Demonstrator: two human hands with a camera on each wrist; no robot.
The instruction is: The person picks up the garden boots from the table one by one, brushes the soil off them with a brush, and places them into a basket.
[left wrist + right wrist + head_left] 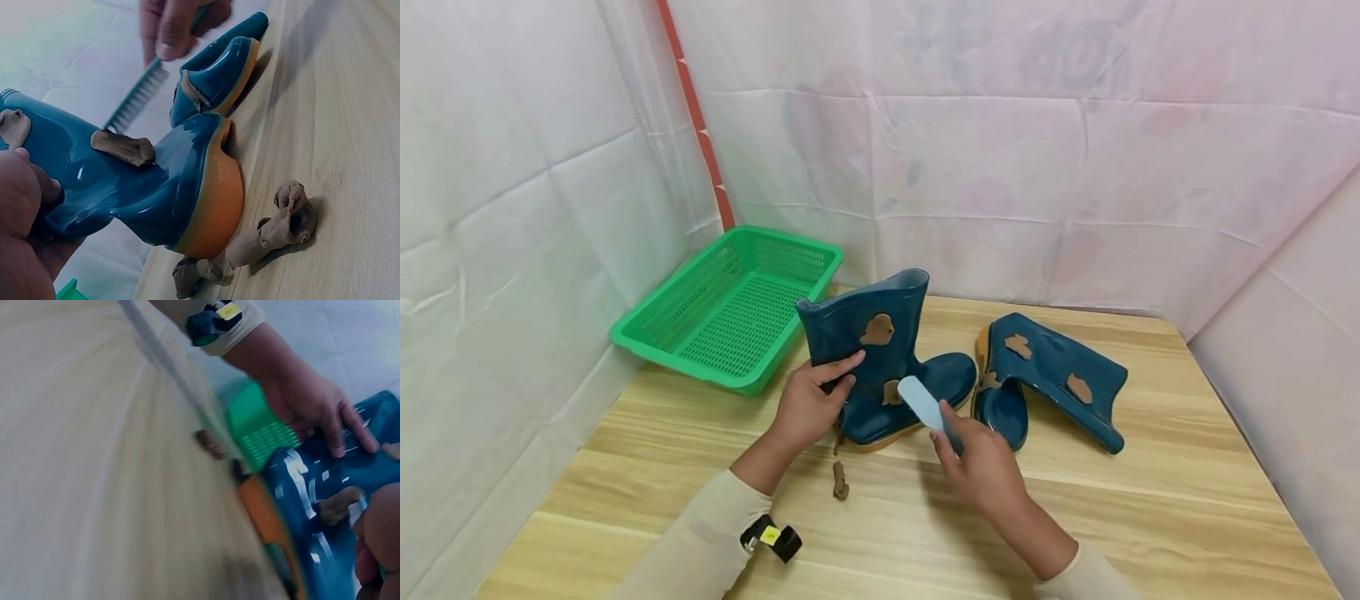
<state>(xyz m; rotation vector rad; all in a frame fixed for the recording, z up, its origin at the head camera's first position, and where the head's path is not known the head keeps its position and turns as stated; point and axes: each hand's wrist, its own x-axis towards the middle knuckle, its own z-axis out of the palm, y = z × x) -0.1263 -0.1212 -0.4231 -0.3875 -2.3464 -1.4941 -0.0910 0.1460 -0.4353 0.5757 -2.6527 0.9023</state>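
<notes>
A dark blue rubber boot (898, 354) with a tan sole stands upright on the table, brown clay-like patches stuck to its shaft and ankle. My left hand (808, 408) grips the shaft from the heel side. In my right hand (985, 467) is a light blue brush (920, 402), its bristles turned toward the boot. The left wrist view shows the bristles of the brush (136, 94) at the edge of the ankle's brown patch (125, 149), which is partly lifted. The right wrist view is blurred and hides most of the brush behind the right hand.
A second blue boot (1052, 362) with brown patches lies on its side at the right, near the first boot's toe. A green basket (733, 321) stands at the back left. Loose brown clumps (840, 481) lie by the heel. White cloth (985, 167) hangs around the table.
</notes>
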